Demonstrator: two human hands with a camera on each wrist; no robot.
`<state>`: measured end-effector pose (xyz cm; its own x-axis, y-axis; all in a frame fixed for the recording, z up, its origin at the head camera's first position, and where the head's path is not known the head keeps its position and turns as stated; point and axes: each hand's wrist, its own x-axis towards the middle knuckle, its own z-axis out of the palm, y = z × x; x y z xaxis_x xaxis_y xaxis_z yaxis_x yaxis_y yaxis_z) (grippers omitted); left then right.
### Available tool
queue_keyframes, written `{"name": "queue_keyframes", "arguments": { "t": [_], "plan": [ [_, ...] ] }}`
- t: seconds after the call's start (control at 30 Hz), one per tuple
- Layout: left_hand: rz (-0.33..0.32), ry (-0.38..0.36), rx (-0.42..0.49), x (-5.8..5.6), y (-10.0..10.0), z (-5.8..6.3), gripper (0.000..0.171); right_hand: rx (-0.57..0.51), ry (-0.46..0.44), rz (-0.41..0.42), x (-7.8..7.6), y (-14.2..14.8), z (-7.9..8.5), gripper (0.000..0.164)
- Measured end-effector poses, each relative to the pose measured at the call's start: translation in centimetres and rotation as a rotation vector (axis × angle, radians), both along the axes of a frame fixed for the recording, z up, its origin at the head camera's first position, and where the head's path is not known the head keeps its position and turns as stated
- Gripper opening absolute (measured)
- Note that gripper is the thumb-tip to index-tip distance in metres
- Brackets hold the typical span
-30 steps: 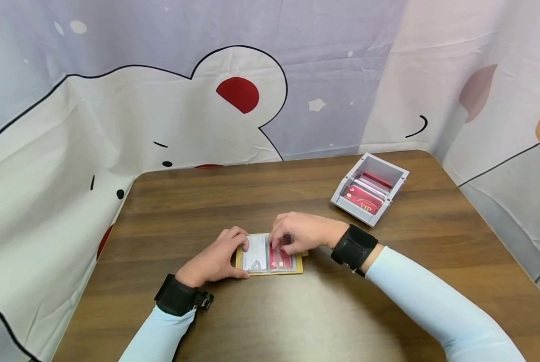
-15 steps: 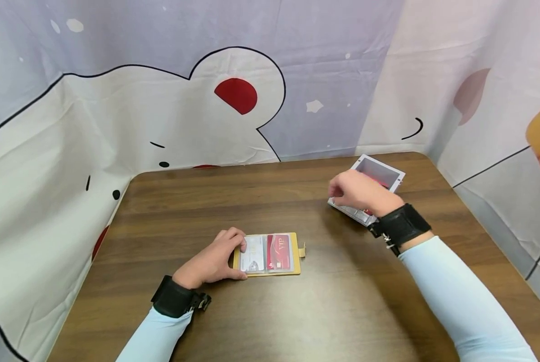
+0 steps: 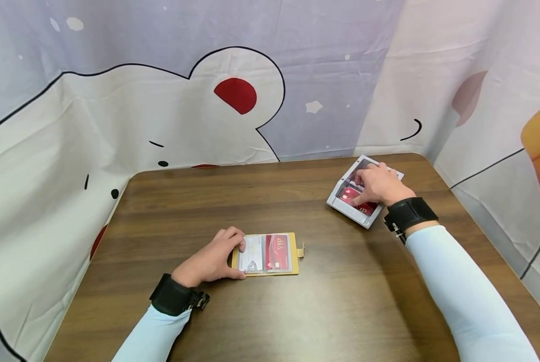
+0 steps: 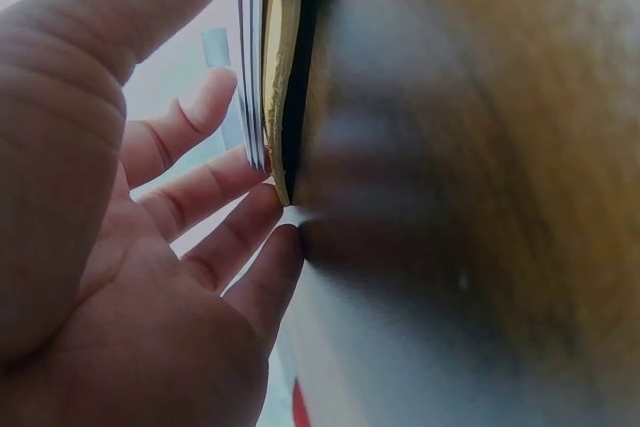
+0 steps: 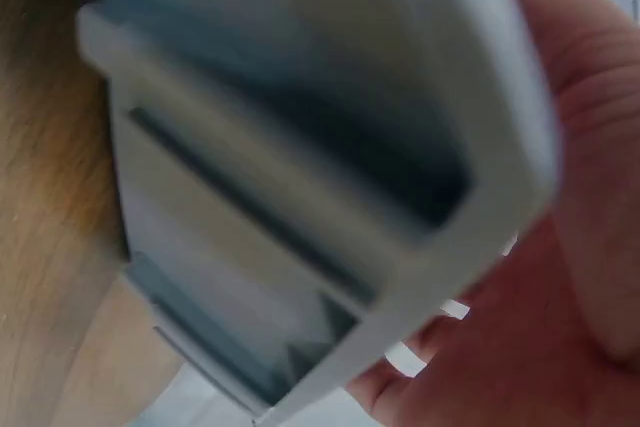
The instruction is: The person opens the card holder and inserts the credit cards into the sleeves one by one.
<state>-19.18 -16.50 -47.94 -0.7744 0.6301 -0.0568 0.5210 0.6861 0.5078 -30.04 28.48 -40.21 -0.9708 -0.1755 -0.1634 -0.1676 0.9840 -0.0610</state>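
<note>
Yellow card holder (image 3: 294, 255) lies unfolded on the wooden table (image 3: 297, 317), a white card (image 3: 252, 251) and a red VIP card (image 3: 277, 253) showing; the left hand (image 3: 212, 259) grips its left edge. The right hand (image 3: 381, 185) reaches into the grey box (image 3: 348, 213) of red cards (image 3: 348, 195) — whether it pinches one, I can't tell.

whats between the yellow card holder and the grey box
Bare wooden tabletop, apart from the small tab on the edge of the yellow card holder nearest the grey box; the head view shows this.
</note>
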Motion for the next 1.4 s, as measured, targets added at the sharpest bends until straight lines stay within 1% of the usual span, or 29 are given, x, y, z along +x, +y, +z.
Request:
{"name": "queue_keyframes", "arguments": {
  "t": [0.1,0.23,0.4,0.53,0.67,0.77,0.87,0.97,1.07,1.17,1.23,1.3,1.37,1.4],
  "plan": [
    [0.003,-0.004,-0.002,0.0,0.0,0.1,0.053,0.014,-0.008,-0.007,-0.1,0.2,-0.2,0.074],
    [0.002,-0.004,-0.001,0.0,0.0,0.1,0.053,0.032,-0.021,-0.009,-0.4,0.9,-0.2,0.077],
    [0.000,0.000,-0.004,-0.1,0.0,0.1,0.053,-0.009,-0.042,-0.022,-0.7,1.7,0.2,0.065],
    [0.003,-0.009,-0.004,0.0,0.1,0.2,0.053,-0.058,-0.040,-0.028,-0.9,2.1,0.5,0.047],
    [0.004,-0.010,-0.003,0.0,0.1,0.2,0.053,-0.152,-0.036,-0.002,-1.0,2.2,0.7,0.031],
    [0.004,-0.011,-0.003,0.0,0.1,0.2,0.053,-0.218,-0.012,0.021,-1.0,2.1,1.0,0.024],
    [0.009,-0.018,-0.003,0.1,0.1,0.2,0.053,-0.253,0.013,0.016,-0.7,1.8,1.3,0.020],
    [0.011,-0.021,-0.002,0.0,0.0,0.1,0.053,-0.285,0.001,-0.025,0.0,1.3,1.9,0.020],
    [0.004,-0.016,-0.005,0.0,0.0,0.1,0.053,-0.337,-0.024,-0.106,1.2,0.4,2.7,0.022],
    [0.003,-0.020,-0.011,-0.2,0.1,0.4,0.055,-0.424,-0.061,-0.163,2.6,-1.1,3.1,0.027],
    [0.014,-0.026,-0.020,-0.2,0.3,0.7,0.056,-0.524,-0.108,-0.183,3.3,-2.5,2.9,0.029],
    [0.025,-0.021,-0.033,-0.2,0.7,0.9,0.056,-0.639,-0.172,-0.186,4.0,-4.0,2.1,0.029],
    [0.033,-0.007,-0.046,-0.2,1.4,1.1,0.055,-0.801,-0.255,-0.211,4.7,-5.5,1.0,0.028],
    [0.033,0.004,-0.050,-0.2,1.9,1.2,0.054,-0.861,-0.288,-0.223,5.1,-6.2,0.3,0.027]
  ]
}}
